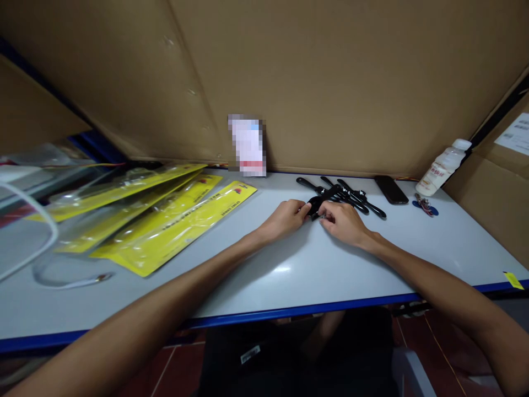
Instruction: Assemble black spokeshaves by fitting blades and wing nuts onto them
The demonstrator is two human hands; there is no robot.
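My left hand [290,215] is closed, thumb and fingers pinching the rounded end of a black handle-like piece [315,204] just above the table. My right hand [344,221] meets it from the other side, fingers bent together at the same end. A small shiny bit shows at its fingertips, too small to name. Just behind the hands lie several long black handle-like pieces [374,207] with rounded ends, crossed over one another in a loose pile. Where the held piece ends and the pile begins is hard to tell.
Yellow-backed clear plastic packages [198,223] fan out at left, near a white strap [70,284]. A blurred upright phone-like object [249,146] leans on the cardboard wall [330,82]. At right are a black phone [391,189], keys [425,204] and a bottle [443,168]. The table has a blue edge [289,313].
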